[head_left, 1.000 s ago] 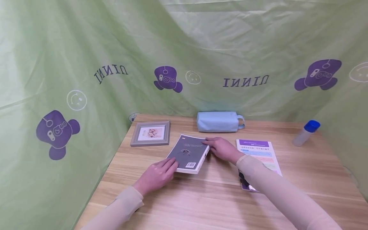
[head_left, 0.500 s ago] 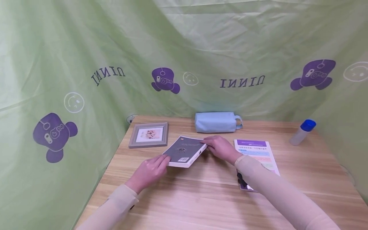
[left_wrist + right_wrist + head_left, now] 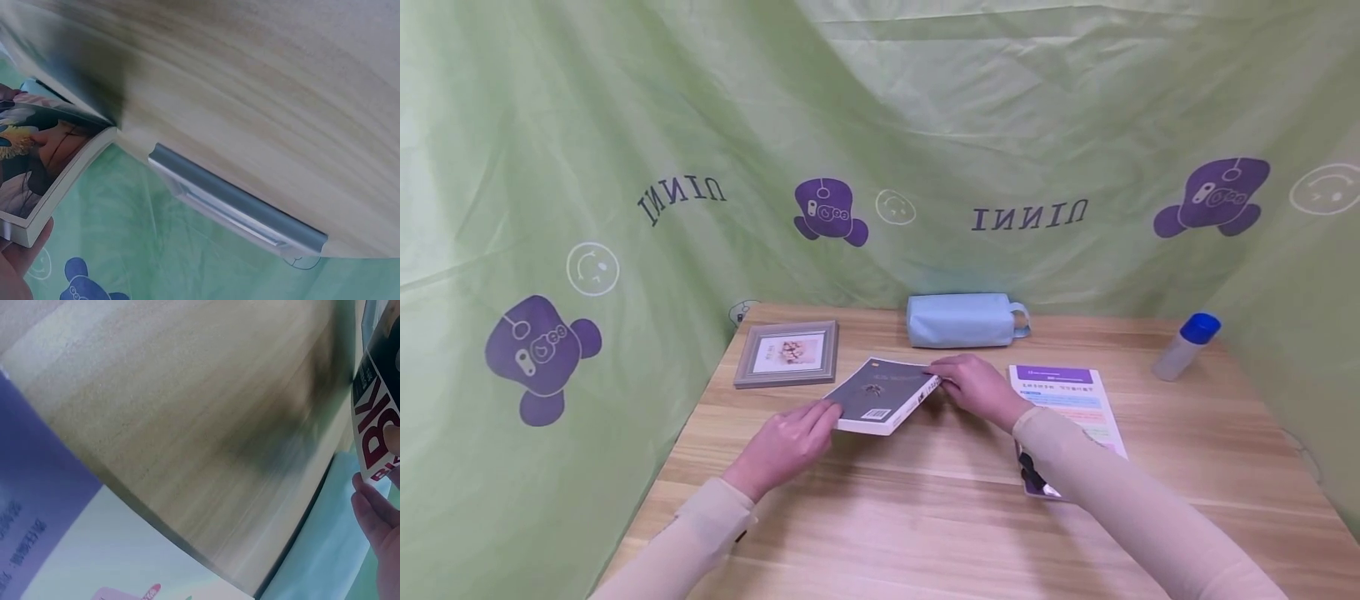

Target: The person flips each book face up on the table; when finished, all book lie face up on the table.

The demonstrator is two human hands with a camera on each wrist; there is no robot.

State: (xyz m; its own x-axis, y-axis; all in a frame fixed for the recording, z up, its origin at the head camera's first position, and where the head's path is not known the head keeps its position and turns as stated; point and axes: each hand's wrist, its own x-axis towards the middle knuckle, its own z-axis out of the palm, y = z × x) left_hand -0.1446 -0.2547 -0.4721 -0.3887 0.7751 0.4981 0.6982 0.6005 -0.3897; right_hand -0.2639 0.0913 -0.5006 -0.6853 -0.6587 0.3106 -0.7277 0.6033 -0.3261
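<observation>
A thick paperback book with a dark grey back cover and a barcode faces up in the head view. My left hand grips its near left corner, fingers on top. My right hand holds its far right corner near the spine. The near end of the book is tilted up off the table. In the left wrist view, the underside of the book shows a cover picture of a face. Red letters mark the book in the right wrist view, with the right thumb on that side.
A grey picture frame lies at the back left. Behind the book sits a light blue pencil case. A purple and white booklet lies partly under the right forearm. A clear bottle with a blue cap stands back right.
Both hands have tilted the book, its near end rising and shifting slightly back and left with the left hand. The view has turned a little. Over the last half second little moves.
</observation>
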